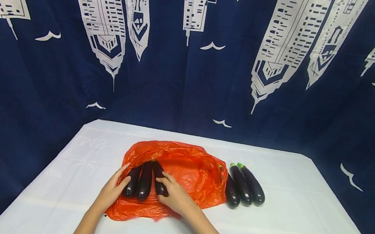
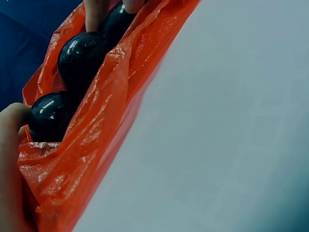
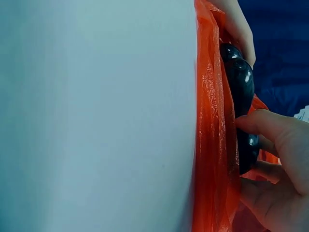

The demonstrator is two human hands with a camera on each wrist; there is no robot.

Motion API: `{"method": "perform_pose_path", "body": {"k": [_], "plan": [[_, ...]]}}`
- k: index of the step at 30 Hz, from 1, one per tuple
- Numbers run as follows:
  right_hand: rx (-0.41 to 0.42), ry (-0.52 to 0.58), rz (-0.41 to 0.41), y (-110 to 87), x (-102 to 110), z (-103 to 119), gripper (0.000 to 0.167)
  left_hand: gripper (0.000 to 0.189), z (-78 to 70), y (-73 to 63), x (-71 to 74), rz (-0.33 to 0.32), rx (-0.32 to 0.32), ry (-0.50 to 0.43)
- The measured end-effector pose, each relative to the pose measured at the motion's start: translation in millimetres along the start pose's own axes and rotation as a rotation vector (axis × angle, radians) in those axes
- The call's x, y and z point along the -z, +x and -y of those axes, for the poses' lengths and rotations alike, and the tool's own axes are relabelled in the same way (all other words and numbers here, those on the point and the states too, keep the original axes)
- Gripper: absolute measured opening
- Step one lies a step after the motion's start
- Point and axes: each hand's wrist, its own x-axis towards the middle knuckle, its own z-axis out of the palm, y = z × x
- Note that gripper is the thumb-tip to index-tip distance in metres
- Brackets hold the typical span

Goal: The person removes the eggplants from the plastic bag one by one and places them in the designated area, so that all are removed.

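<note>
A crumpled orange-red plastic bag (image 1: 188, 171) lies spread on the table, with three dark eggplants side by side on its left part. My right hand (image 1: 178, 198) grips the rightmost of these, an eggplant (image 1: 158, 171), its fingers and thumb on opposite sides. Along the left side of the group, my left hand (image 1: 110, 192) rests with extended fingers against the left eggplant (image 1: 130, 185) and the bag. The middle eggplant (image 1: 144, 183) lies between them. Rounded eggplant ends show above the bag's edge in both wrist views.
Right of the bag, three more eggplants (image 1: 252, 184) lie close together, green stems pointing away; the bag's edge partly covers the leftmost. A white cloth covers the table (image 1: 300, 222). Behind it hangs a dark blue curtain (image 1: 162, 91) with white building prints.
</note>
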Motion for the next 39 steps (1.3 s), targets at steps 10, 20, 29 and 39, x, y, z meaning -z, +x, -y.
{"method": "perform_pose_path", "body": {"k": [10, 20, 29, 39], "plan": [[-0.033, 0.040, 0.003, -11.3, 5.3, -2.2, 0.047, 0.057, -1.5, -0.8, -0.5, 0.012, 0.011, -0.015], [-0.023, 0.031, -0.011, -24.1, 14.5, -1.1, 0.047, 0.056, -1.3, -2.5, -0.4, 0.010, 0.008, -0.017], [-0.060, 0.037, -0.027, -37.9, 24.7, -4.8, 0.049, 0.056, -2.1, -3.1, 1.4, 0.014, 0.016, -0.017], [-0.098, 0.031, -0.084, -53.5, 33.5, -8.0, 0.049, 0.058, -0.7, 0.9, 1.1, 0.005, 0.006, -0.005]]}}
